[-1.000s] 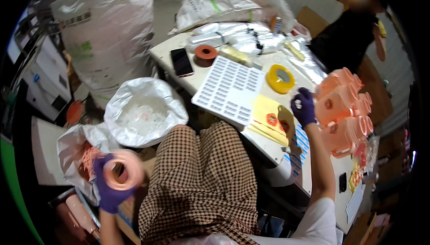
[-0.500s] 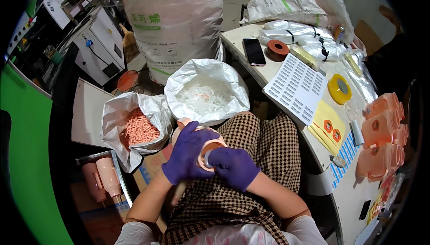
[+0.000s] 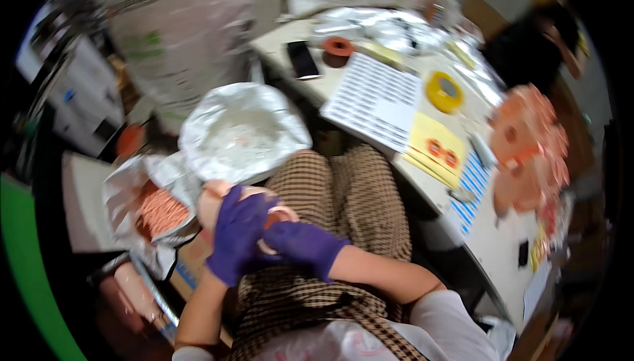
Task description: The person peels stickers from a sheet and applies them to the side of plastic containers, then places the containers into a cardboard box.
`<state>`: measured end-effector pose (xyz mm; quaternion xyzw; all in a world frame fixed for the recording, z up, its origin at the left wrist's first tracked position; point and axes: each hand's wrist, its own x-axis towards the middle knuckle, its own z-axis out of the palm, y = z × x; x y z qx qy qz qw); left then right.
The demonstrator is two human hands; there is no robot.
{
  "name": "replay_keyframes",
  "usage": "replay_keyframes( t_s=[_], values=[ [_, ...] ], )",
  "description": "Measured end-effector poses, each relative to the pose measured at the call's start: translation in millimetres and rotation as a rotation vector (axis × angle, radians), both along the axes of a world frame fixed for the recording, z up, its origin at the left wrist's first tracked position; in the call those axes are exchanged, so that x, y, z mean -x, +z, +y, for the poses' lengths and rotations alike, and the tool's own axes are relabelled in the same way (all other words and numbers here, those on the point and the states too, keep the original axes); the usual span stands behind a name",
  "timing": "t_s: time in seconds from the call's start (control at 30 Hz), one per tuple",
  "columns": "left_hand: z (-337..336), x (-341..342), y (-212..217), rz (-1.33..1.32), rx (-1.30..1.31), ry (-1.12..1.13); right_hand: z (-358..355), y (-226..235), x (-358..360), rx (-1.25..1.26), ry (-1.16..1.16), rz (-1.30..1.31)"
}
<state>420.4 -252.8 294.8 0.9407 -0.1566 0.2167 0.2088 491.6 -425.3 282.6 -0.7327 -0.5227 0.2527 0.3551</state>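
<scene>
Both my hands wear purple gloves and meet over my checked-trouser lap. My left hand (image 3: 236, 235) wraps around a pale pink ring-shaped roll (image 3: 221, 199). My right hand (image 3: 305, 245) grips the same roll from the right side. Beside my left knee sits an open silver bag of small pink pieces (image 3: 158, 210), and above it a white bag (image 3: 241, 133) with pale contents.
A table (image 3: 492, 242) at the right carries a white printed sheet (image 3: 376, 100), a yellow tape roll (image 3: 444, 92), a yellow sheet (image 3: 436, 146), a phone (image 3: 302, 59), an orange roll (image 3: 337, 47) and stacked pink rolls (image 3: 528, 146). Another person (image 3: 541, 37) sits beyond. A large sack (image 3: 178, 24) stands far left.
My right hand left the table and came to the roll that my left hand brought up to my lap. The view has swung back toward the table.
</scene>
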Motion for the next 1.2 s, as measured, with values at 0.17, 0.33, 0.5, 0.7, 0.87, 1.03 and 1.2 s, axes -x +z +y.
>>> replay_keyframes(
  t_s=[0.17, 0.33, 0.5, 0.7, 0.87, 1.03, 1.2],
  values=[
    [-16.8, -3.2, 18.7, -0.103, -0.161, -0.096, -84.2, 4.1, 8.9, -0.415, -0.241, -0.101],
    [-48.5, 35.4, 12.2, 0.206, -0.333, -0.323, -253.0, 18.4, 10.2, -0.194, -1.009, -0.678],
    [-75.7, 14.7, -27.8, -0.333, -0.811, -0.847, -381.0, -57.5, 4.1, 0.077, -1.366, -0.878],
    [-78.4, 8.9, -32.8, -0.099, -0.581, -0.884, -382.5, -65.5, -4.6, 0.053, -1.525, -0.54],
    [-78.0, 17.5, -35.9, -0.006, -0.529, -0.848, -388.2, -62.6, -9.7, 0.124, -1.36, -0.762],
    [-72.8, 25.8, -63.1, -0.283, -0.937, -0.743, -388.5, -64.8, -17.7, 0.181, -1.349, -0.826],
    [-75.5, 30.8, -61.2, -0.649, -1.305, -0.574, -377.9, -68.1, -10.5, -0.077, -1.354, -0.781]
  ],
)
